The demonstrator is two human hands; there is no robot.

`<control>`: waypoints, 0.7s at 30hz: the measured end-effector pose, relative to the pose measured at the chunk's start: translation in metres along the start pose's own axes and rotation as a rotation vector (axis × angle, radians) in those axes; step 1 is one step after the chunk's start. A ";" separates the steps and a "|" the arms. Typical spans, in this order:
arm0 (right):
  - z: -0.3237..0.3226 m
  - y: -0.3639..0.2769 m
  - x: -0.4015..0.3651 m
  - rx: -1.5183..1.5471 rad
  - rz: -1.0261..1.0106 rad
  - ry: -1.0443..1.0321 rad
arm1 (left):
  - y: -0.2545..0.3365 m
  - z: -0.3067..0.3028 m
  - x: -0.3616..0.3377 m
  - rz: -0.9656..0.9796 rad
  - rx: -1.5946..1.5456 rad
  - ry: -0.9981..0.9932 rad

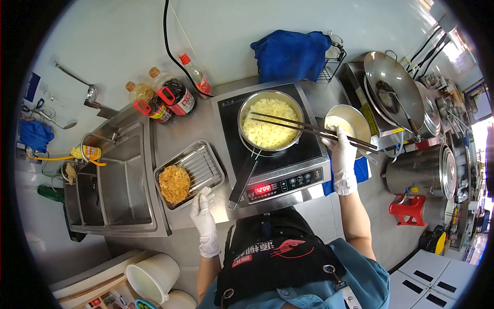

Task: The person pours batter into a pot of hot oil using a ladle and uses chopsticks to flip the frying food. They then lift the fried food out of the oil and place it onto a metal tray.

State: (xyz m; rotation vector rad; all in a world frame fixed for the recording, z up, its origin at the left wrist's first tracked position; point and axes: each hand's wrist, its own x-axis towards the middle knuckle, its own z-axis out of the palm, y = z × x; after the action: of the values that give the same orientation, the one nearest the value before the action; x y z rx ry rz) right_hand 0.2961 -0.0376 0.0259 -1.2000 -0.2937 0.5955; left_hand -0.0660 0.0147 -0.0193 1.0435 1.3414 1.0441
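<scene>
A pair of long dark chopsticks point(289, 124) is in my gloved right hand point(343, 154), which is closed around them. Their tips lie over yellow-white chopped food point(272, 110), possibly scrambled egg, filling a saucepan point(241, 118). This pan sits on the induction cooker point(262, 167), its black handle pointing toward me. Under and beyond my right hand stands a metal bowl point(363, 123) with some pale contents. My gloved left hand point(204, 219) has its fingers pinched at the near rim of a rectangular metal tray point(215, 154). On the tray's left side rests a golden fried patty point(174, 184).
Sauce bottles point(180, 98) stand behind the tray. To the left is a steel sink point(123, 180). A blue cloth point(290, 55) covers something by the back wall. At right are a large wok point(393, 77), a steel pot point(417, 170) and a red stool point(408, 210).
</scene>
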 end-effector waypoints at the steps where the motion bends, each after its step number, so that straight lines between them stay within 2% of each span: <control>1: 0.000 -0.001 0.000 -0.007 -0.004 0.000 | 0.000 0.000 0.000 0.001 -0.001 0.000; 21: -0.008 0.000 0.002 0.001 -0.003 0.003 | -0.001 0.002 0.000 0.026 0.009 -0.007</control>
State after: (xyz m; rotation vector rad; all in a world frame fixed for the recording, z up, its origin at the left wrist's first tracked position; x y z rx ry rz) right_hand 0.3020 -0.0427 0.0231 -1.1996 -0.2925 0.5915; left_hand -0.0640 0.0151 -0.0200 1.0726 1.3307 1.0535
